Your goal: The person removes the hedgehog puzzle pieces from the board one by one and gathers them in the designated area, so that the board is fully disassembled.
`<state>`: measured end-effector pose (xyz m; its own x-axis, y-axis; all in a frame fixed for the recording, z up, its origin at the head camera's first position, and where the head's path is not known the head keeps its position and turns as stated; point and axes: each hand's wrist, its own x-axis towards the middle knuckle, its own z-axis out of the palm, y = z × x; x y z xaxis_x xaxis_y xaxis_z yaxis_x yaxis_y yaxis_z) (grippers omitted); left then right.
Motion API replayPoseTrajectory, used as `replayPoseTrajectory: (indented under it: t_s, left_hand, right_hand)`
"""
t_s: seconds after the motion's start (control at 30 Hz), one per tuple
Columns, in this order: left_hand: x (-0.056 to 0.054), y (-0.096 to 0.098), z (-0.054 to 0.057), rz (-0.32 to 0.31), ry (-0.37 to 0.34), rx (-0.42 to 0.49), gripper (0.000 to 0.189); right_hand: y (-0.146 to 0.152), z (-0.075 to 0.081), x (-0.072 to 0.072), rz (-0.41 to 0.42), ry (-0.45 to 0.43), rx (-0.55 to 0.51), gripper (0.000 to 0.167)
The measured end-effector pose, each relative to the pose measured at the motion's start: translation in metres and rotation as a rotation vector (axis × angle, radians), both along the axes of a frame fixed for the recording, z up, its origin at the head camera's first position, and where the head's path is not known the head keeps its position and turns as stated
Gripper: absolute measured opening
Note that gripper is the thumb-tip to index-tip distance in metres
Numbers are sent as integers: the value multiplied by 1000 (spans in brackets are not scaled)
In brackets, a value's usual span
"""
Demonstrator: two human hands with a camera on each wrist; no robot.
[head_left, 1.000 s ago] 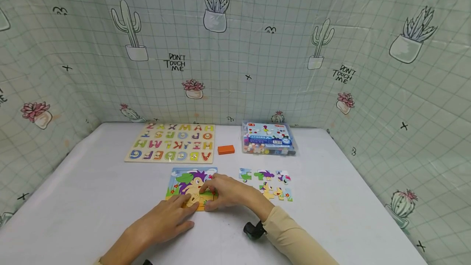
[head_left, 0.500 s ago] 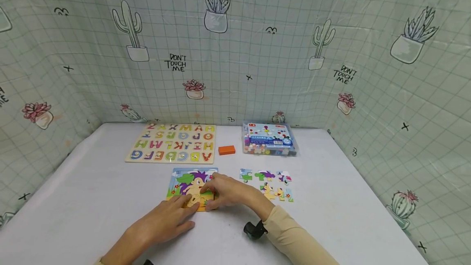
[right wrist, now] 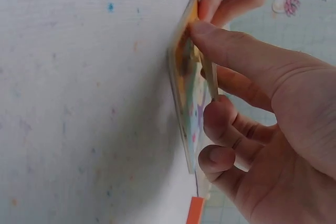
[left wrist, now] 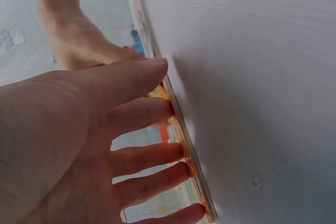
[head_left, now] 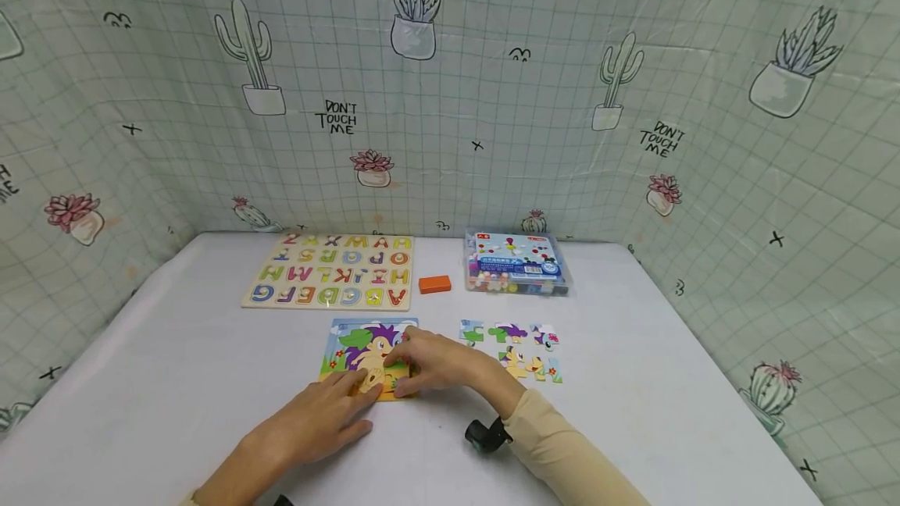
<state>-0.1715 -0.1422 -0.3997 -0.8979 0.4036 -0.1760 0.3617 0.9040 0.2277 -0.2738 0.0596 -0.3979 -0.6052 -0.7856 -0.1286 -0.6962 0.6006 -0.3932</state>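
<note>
A hedgehog picture puzzle (head_left: 336, 346) lies flat on the white table, its board edge showing in both wrist views. My left hand (head_left: 316, 418) rests its extended fingertips on the puzzle's near part; in the left wrist view those fingers (left wrist: 149, 153) are spread along the board's edge. From the right, my right hand (head_left: 441, 365) reaches over the puzzle's near right corner. It pinches a thin puzzle piece (right wrist: 211, 80) between thumb and fingers, the piece tilted up from the board. The picture on that piece is mostly hidden by the fingers.
Several loose puzzle pieces (head_left: 516, 365) lie right of the right hand. Farther back are a wooden alphabet board (head_left: 326, 265), an orange block (head_left: 434, 284) and a clear plastic box (head_left: 516, 262) of coloured parts. A printed curtain (head_left: 450, 100) hangs behind the table.
Both hands stay at nearly the same places on the puzzle, the right still pinching the piece. The head view has shifted very slightly.
</note>
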Motion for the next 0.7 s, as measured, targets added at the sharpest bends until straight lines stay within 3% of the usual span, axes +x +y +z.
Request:
replayPoseTrajectory:
  t_s: [0.3,0.7]
  left_hand:
    - [0,0,1,15,21,6,55]
    - [4,-1,-3,-7,45,44,58]
  right_hand:
    - [44,10,-8,-107,12,-50,37]
    - [145,0,15,-210,-16,-125,35]
